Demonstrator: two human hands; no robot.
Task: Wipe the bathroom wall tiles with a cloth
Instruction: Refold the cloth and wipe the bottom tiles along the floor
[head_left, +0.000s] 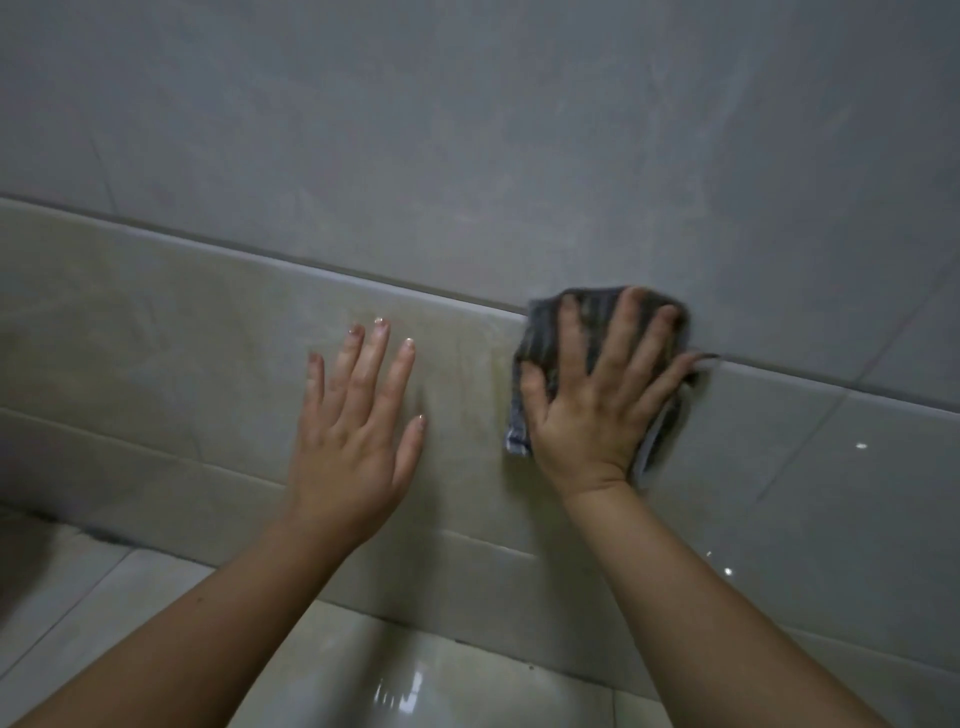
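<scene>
A dark grey striped cloth (540, 332) lies flat against the wall, straddling the seam between the beige lower tiles (156, 332) and the grey upper wall (467, 130). My right hand (602, 395) presses on the cloth with fingers spread and straight. To its left, my left hand (358, 431) rests flat on a beige tile, fingers straight and holding nothing. A faint yellowish streak runs down the tile between the two hands.
A dark grout line (260, 249) runs along the top of the beige tile band. Glossy floor tiles (415, 680) lie below the wall, with dark grime along the joint at the wall's base.
</scene>
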